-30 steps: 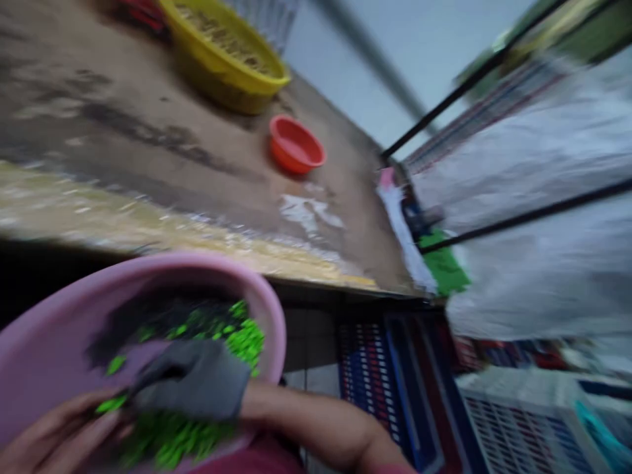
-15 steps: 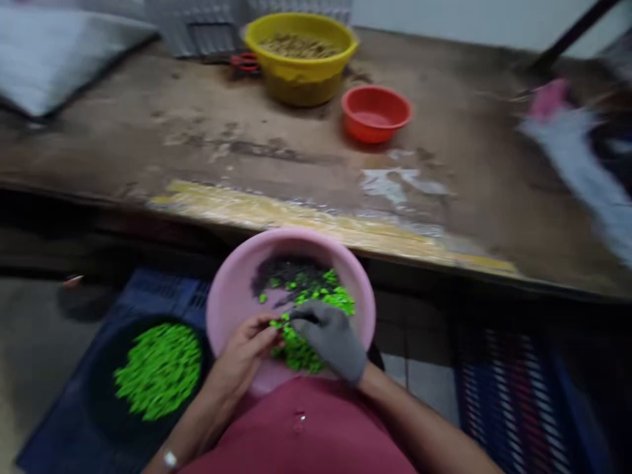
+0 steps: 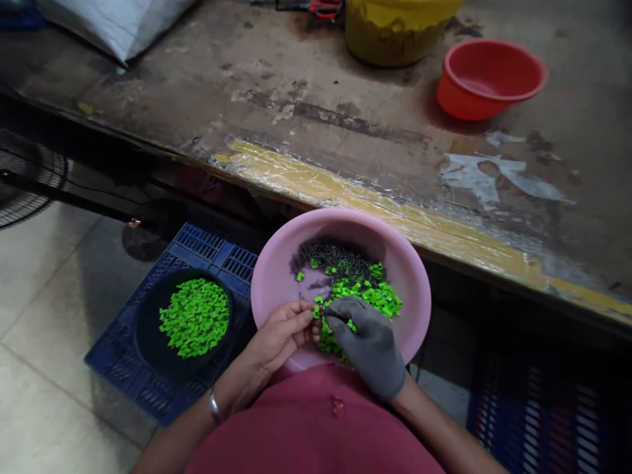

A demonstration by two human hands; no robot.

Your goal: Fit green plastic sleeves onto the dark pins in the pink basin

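Note:
A pink basin [image 3: 415, 316] sits in front of my body. Inside it are small bright green plastic pieces [image 3: 385, 297] and, towards the far side, a heap of thin dark metal-looking pieces [image 3: 333, 255]. Over the basin, my bare left hand [image 3: 284, 334] pinches a small green plastic piece [image 3: 316, 311] between thumb and fingers. My right hand [image 3: 370, 345], in a grey glove, is closed close beside that piece, its fingertips nearly meeting the left ones. Whatever the gloved fingers grip is too small and too covered to name.
At left, a dark tub [image 3: 143, 329] of green pieces stands on a blue plastic crate [image 3: 121, 375]. A worn table [image 3: 197, 99] with a taped edge lies ahead, carrying a red bowl [image 3: 469, 99], a yellow tub [image 3: 395, 39] and red-handled scissors [image 3: 326, 8]. A fan [image 3: 29, 178] stands far left.
The view has tilted down and turned left, so the table things sit higher and further right, and the fan shows. Both hands stay together over the basin, fingertips close.

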